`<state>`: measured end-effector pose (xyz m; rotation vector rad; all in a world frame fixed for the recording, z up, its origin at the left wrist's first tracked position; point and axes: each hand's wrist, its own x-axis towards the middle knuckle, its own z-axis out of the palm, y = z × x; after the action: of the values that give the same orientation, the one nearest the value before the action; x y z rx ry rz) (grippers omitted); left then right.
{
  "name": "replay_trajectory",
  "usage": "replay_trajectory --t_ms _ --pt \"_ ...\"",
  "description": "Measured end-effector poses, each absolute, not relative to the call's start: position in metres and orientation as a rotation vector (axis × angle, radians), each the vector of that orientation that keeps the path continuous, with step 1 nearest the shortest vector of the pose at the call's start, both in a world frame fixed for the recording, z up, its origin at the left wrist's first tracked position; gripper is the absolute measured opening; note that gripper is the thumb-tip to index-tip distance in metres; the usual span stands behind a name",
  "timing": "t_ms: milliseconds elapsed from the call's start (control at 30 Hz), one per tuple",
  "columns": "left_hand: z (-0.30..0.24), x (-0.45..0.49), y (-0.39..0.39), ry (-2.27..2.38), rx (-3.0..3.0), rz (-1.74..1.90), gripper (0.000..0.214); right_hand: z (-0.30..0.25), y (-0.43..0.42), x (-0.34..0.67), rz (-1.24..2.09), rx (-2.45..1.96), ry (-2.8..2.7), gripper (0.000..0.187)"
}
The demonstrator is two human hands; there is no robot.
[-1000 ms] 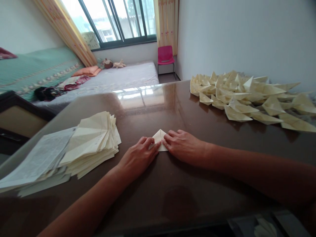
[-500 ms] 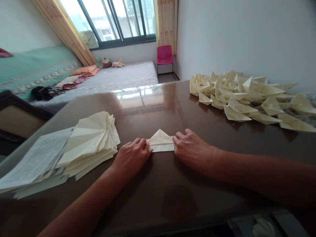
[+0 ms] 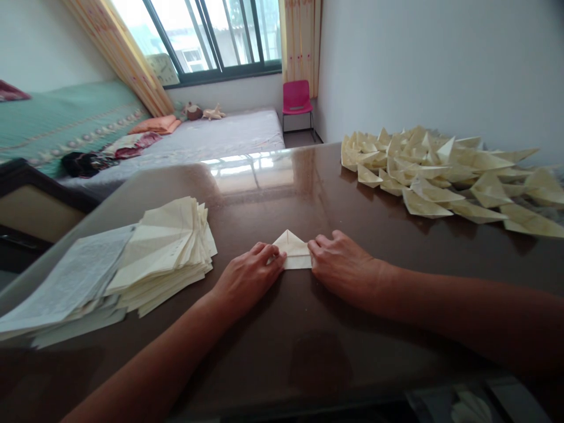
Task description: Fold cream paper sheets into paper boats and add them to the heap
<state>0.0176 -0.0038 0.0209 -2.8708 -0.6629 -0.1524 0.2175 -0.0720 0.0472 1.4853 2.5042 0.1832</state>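
A cream sheet of folded paper [image 3: 294, 249] lies on the brown table in front of me, with a pointed top and a flat band along its lower edge. My left hand [image 3: 252, 269] is closed on its left end, thumb and fingers over the paper's edge. At the right end, my right hand [image 3: 337, 257] has its fingers curled onto the paper, hiding that corner. Off to the left is a stack of cream paper sheets [image 3: 163, 247], beyond my left hand.
A heap of folded paper boats [image 3: 423, 170] covers the table's far right, by the wall. Printed sheets [image 3: 74, 282] lie at the left. Past the glossy tabletop [image 3: 273, 205] stand a bed [image 3: 238, 129] and a pink chair [image 3: 296, 98].
My left hand has slid right and inward along the folded paper, covering more of its left side. The right hand stays at the right end. The view has shifted slightly.
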Motion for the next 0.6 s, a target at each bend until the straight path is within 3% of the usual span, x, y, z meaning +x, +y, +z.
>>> replay_trajectory --t_ms 433,600 --pt "0.011 0.019 0.006 -0.700 -2.790 -0.212 0.023 0.057 -0.047 0.232 0.029 1.653 2.508 0.020" --pt "0.012 0.018 0.007 -0.675 -2.762 -0.154 0.023 0.043 -0.022 0.248 -0.225 1.784 2.542 0.029"
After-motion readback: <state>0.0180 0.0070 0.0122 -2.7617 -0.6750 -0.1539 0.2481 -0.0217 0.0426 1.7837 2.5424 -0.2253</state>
